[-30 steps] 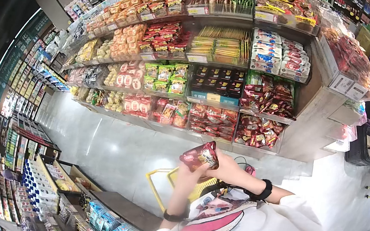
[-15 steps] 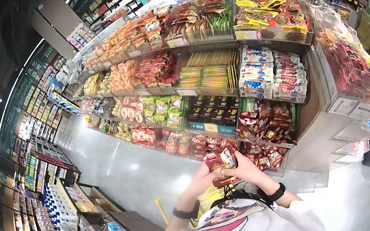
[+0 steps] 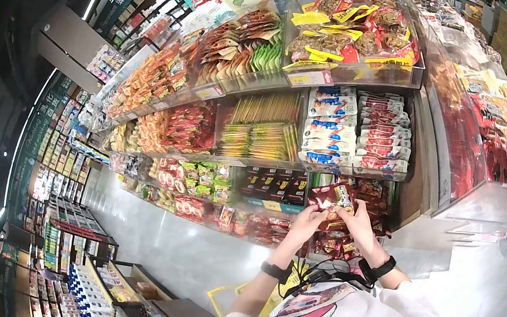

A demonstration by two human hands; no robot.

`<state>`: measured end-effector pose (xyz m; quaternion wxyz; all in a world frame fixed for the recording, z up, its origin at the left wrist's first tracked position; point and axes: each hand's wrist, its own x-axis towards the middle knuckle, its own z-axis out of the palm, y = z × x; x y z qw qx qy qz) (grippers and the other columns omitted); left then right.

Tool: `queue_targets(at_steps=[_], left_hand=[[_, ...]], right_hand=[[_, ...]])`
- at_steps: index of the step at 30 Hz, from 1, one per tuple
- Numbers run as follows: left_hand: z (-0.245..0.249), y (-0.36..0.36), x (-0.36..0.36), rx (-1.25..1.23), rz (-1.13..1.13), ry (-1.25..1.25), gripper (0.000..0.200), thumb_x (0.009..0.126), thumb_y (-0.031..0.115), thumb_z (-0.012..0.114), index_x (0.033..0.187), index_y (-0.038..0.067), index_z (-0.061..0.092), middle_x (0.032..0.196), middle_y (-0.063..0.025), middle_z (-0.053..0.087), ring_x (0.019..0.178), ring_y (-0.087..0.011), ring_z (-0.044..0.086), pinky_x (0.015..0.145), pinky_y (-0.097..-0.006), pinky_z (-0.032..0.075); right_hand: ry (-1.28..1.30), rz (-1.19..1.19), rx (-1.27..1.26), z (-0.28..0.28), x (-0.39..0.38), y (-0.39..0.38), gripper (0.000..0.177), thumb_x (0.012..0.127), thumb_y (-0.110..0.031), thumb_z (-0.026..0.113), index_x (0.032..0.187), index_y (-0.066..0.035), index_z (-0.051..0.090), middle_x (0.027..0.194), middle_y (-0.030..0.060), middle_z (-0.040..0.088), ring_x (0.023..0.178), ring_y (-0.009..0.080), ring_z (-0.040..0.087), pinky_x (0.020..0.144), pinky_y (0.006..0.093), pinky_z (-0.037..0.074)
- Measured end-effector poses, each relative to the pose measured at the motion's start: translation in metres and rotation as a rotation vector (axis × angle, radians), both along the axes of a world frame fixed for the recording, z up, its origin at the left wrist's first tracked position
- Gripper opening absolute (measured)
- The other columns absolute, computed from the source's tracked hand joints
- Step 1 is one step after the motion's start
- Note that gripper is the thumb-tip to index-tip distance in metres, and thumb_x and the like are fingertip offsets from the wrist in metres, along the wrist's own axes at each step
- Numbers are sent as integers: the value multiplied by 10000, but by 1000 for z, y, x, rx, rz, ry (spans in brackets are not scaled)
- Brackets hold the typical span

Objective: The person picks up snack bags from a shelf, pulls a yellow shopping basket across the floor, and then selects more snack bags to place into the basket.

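A dark red snack packet [image 3: 334, 197] with white and yellow print is held up in front of the lower shelves. My left hand [image 3: 307, 224] grips its lower left side, and my right hand [image 3: 358, 226] pinches its right side with the thumb across the front. Right behind the packet is a bin of similar dark red snack packets [image 3: 371, 192], partly hidden by my right hand. Dark boxes [image 3: 274, 185] stand in the compartment to the left. Above are upright rows of white, blue and red pouches [image 3: 330, 127].
Tiered clear bins [image 3: 351, 75] full of bagged snacks fill the middle. A side bin [image 3: 495, 142] juts out at the right. A yellow basket [image 3: 226, 299] is low by my body. Grey floor [image 3: 151, 228] runs left towards other stocked shelves [image 3: 60, 156].
Both hands have risen and moved forward with the packet, from near my body to the lower shelf. The packet's front now shows more squarely. The shelves look closer.
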<state>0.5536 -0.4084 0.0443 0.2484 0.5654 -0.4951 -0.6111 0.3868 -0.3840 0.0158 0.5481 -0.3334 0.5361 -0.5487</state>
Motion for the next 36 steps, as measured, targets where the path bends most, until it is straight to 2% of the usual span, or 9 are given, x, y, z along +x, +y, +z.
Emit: queue_targets(at_steps=[6, 8, 13, 16, 21, 22, 30, 32, 36], left_hand=[[-25, -19, -11, -162, -50, 105, 490, 841, 107, 653, 1259, -39, 444, 1213, -190, 536, 1119, -224, 542, 921, -289, 449], [-19, -18, -10, -147, -41, 176, 423, 848, 53, 628, 1230, -31, 467, 1199, -160, 550, 1107, -203, 550, 936, -290, 444], [-9, -14, 2, -125, 12, 173, 329, 890, 61, 573, 1196, -32, 493, 1160, -125, 582, 1058, -179, 576, 919, -283, 466], [-14, -3, 21, -92, 52, 176, 291, 915, 76, 536, 1178, -42, 504, 1129, -125, 594, 1023, -178, 589, 884, -271, 486], [-21, 26, 71, -8, 148, 225, 272, 913, 51, 502, 1177, -11, 520, 1128, -119, 594, 1015, -194, 593, 885, -293, 489], [-21, 33, 81, 8, 161, 238, 275, 913, 37, 486, 1184, 4, 518, 1140, -118, 590, 1027, -194, 587, 893, -300, 485], [-38, 98, 164, 37, 165, 218, 264, 912, 102, 503, 1161, 19, 534, 1051, -96, 621, 944, -168, 610, 809, -269, 499], [-32, 120, 169, 136, 235, 166, 265, 891, 112, 522, 1126, -7, 556, 1050, -77, 622, 907, -141, 594, 809, -273, 491], [-95, 162, 208, 274, 164, 238, 271, 897, 147, 539, 1126, 4, 551, 1050, -80, 618, 940, -161, 598, 832, -287, 488]], right_hand=[[131, -67, 53, -9, -23, -27, 570, 904, -168, 554, 1331, 98, 288, 1138, 162, 560, 1027, 170, 534, 896, 281, 415], [208, -86, -29, -15, -27, -31, 570, 902, -168, 535, 1335, 102, 281, 1097, 199, 596, 1015, 225, 575, 882, 321, 436], [180, -38, 55, -9, -24, -30, 566, 884, -119, 538, 1328, 121, 282, 1278, 253, 361, 991, 336, 554, 846, 341, 454], [457, -31, 13, -27, -24, -29, 581, 875, -115, 542, 1329, 130, 276, 1273, 257, 374, 979, 317, 543, 841, 339, 454], [383, -93, -41, -14, -16, -11, 582, 863, -93, 547, 1359, 47, 275, 1324, 265, 305, 1057, 305, 489, 823, 316, 468], [511, -126, -108, -20, -13, -6, 524, 882, -61, 527, 1355, 6, 312, 1301, 196, 326, 935, 206, 585, 767, 283, 528], [660, -219, -94, -7, 15, 84, 426, 844, -94, 548, 1254, -78, 437, 1208, 215, 441, 853, 236, 591, 760, 342, 484], [967, -281, -178, -43, 20, 111, 355, 839, -126, 565, 1182, -55, 503, 1125, 212, 513, 832, 247, 611, 740, 342, 490], [599, -112, 158, -39, 43, 167, 270, 837, -73, 558, 1090, 23, 557, 1066, 185, 576, 834, 252, 610, 721, 322, 501]])
